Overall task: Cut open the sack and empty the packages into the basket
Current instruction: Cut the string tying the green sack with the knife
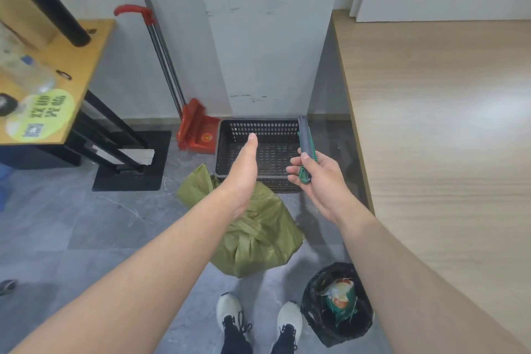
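Note:
A tied green woven sack sits bulging on the grey floor in front of my feet. Just behind it stands a black perforated plastic basket, with nothing in it. My right hand holds a green and grey utility knife upright above the basket's right side; I cannot tell whether the blade is out. My left hand is flat, fingers together, held in the air above the sack and the basket's front edge, holding nothing.
A light wooden counter runs along the right. A black-lined bin with rubbish stands by my right foot. A red broom and dustpan lean on the wall left of the basket. An orange-topped table on a black stand is at left.

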Demonstrator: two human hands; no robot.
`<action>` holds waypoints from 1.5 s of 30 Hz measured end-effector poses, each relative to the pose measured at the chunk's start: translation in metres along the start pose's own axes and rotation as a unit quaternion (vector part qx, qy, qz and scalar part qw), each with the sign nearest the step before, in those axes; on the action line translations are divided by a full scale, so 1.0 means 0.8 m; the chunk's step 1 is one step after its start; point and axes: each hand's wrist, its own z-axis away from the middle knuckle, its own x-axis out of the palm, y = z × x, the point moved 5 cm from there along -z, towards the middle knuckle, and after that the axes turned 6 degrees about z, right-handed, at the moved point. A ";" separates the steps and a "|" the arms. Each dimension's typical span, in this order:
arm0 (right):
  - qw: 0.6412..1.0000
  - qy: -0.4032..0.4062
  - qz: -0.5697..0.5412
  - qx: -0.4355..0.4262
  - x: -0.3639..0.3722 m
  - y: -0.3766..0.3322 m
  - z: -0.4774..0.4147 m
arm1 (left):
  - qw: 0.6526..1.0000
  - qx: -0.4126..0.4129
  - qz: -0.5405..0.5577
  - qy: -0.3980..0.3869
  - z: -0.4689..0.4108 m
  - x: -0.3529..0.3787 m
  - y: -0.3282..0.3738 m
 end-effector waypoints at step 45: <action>0.987 0.107 0.066 -0.095 0.120 0.422 -0.084 | 0.998 0.058 0.009 0.020 -0.227 -0.269 -0.346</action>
